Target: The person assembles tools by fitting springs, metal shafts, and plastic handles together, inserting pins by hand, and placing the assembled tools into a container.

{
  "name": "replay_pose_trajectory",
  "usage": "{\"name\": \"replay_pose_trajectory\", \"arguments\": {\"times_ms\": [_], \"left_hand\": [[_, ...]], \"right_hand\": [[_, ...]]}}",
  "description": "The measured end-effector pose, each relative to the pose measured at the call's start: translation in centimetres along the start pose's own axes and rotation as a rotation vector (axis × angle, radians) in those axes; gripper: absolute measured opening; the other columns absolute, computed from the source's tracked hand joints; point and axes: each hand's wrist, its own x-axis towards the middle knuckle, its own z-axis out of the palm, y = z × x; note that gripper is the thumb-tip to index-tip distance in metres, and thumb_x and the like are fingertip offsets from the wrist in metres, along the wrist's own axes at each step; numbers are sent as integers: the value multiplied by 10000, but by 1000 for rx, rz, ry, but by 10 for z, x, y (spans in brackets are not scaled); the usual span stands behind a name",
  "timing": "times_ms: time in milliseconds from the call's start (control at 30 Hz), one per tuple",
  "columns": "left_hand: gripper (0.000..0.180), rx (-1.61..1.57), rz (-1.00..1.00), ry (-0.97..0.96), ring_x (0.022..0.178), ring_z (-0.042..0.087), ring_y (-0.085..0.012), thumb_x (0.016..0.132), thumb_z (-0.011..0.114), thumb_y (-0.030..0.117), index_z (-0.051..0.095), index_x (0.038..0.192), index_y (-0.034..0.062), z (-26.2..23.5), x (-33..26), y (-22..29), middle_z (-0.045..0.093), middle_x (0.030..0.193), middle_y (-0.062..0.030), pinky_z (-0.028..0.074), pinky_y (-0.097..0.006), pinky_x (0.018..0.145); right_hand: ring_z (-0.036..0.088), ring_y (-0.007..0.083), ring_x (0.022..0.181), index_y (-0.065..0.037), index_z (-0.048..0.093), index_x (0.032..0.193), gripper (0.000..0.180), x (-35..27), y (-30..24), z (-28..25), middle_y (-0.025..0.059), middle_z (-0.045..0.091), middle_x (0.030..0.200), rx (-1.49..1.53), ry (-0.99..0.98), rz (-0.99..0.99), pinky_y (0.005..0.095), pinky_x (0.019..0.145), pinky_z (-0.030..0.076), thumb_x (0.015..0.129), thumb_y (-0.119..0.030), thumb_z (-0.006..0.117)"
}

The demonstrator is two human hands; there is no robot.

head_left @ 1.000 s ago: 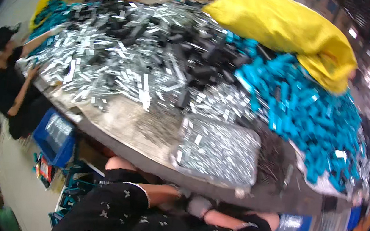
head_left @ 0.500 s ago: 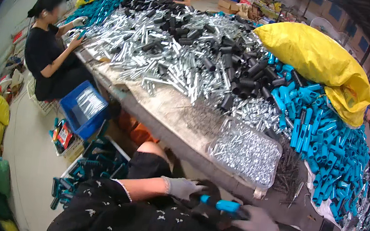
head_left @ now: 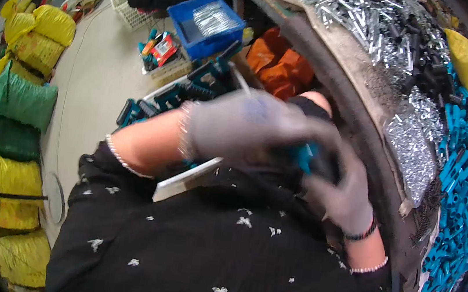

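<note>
My left hand [head_left: 248, 124], in a grey glove, is raised over my lap and smeared by motion; how its fingers are set is hard to make out. They reach across to a teal-and-black handle-like piece [head_left: 307, 157], blurred and partly hidden between the two hands. Curled around the dark side of that piece is my right hand [head_left: 348, 195], gloved in grey too. Behind my left wrist, a white-rimmed crate [head_left: 162, 187] holds several teal-and-black tools [head_left: 178, 97].
On the right, the curved table edge [head_left: 362, 97] bears silver fasteners [head_left: 412, 141], black sleeves [head_left: 412, 48] and teal tubes [head_left: 453, 214]. A blue bin [head_left: 202, 46] and orange bags [head_left: 282, 64] lie ahead. Yellow and green sacks [head_left: 20, 99] line the left floor.
The view has swung down and left, toward the crate and sacks. My left hand has risen and come together with my right at the teal-and-black piece.
</note>
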Motion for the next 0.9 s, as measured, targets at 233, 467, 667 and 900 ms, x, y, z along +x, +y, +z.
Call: {"name": "replay_pose_trajectory", "arguments": {"times_ms": [233, 467, 667, 900], "left_hand": [[597, -241, -536, 992, 766, 679, -214, 805, 692, -90, 427, 1320, 56, -16, -201, -113, 631, 947, -123, 583, -341, 682], [531, 124, -1217, 425, 1009, 673, -320, 812, 695, 116, 554, 1323, 93, 62, -274, -214, 690, 1094, -175, 522, -404, 885], [478, 473, -1238, 227, 1019, 645, -441, 799, 570, 44, 576, 1272, 113, 68, -262, -231, 650, 1130, -242, 515, -485, 892], [250, 302, -1102, -220, 949, 662, -435, 861, 597, 182, 693, 1073, 90, 76, -252, -268, 694, 974, -232, 524, -494, 816]], "right_hand": [[597, 170, 1029, 13, 520, 1324, 492, -23, 41, 8, 107, 601, 1190, 269, 69, 309, 306, 934, 474, 855, -11, 665], [597, 147, 1001, 17, 508, 1322, 416, -61, 71, 23, 82, 616, 1060, 112, 51, 450, 284, 918, 482, 912, 26, 574], [614, 149, 984, 8, 534, 1290, 392, -85, 86, 19, 79, 630, 1036, 107, 94, 571, 298, 905, 494, 903, 6, 595], [667, 306, 975, -15, 586, 1230, 395, -90, 100, 24, 168, 686, 1041, -72, 90, 426, 400, 880, 506, 908, -231, 664]]}}
